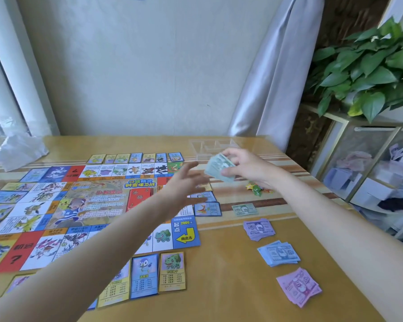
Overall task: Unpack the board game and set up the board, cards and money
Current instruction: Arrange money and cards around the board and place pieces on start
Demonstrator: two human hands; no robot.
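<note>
The colourful game board (84, 205) lies flat on the wooden table (230, 287). Property cards (171, 271) line its near edge, more cards (135, 158) its far edge, and two cards (207, 209) sit at its right side. My right hand (244, 166) grips a stack of green banknotes (219, 167) above the table's right part. My left hand (186, 184) hovers open over the board's right edge, fingers spread toward the stack. On the table lie a single green note (244, 209) and piles of purple notes (258, 228), blue notes (278, 253) and pink notes (298, 287).
A clear plastic tray (209, 146) stands at the table's far edge. Small coloured tokens (256, 189) lie below my right wrist. Crumpled plastic wrap (19, 149) sits far left. A leafy plant (368, 66) and a storage shelf (358, 163) stand right of the table.
</note>
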